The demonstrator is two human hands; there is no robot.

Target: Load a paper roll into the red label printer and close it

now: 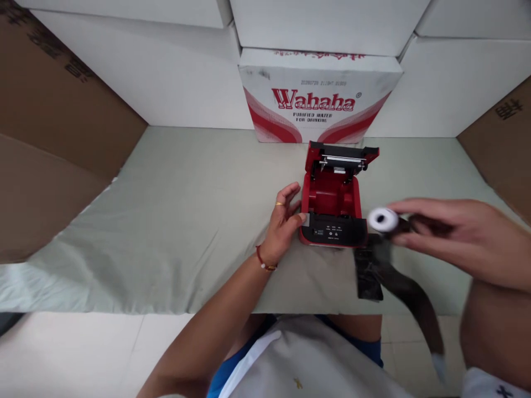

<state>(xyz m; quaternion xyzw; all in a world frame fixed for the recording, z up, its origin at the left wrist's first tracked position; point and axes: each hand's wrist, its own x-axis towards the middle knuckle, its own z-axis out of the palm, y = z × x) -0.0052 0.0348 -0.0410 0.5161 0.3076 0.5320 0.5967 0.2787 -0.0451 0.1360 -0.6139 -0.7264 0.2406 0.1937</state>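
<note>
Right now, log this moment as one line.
left hand: touching red printer, lid open | right hand: holding white paper roll | surface: cloth-covered table

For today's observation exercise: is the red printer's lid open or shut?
Open. The printer lid stands tipped back, baring an empty red bay; the paper roll is in the right hand, outside it.

White cartons (166,72) behind; green cloth (166,221) over pale tiled floor (83,354).

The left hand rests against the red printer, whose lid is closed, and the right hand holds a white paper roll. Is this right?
No: the head view shows the lid open. The left hand rests against the red printer, and the right hand holds the white paper roll.
</note>
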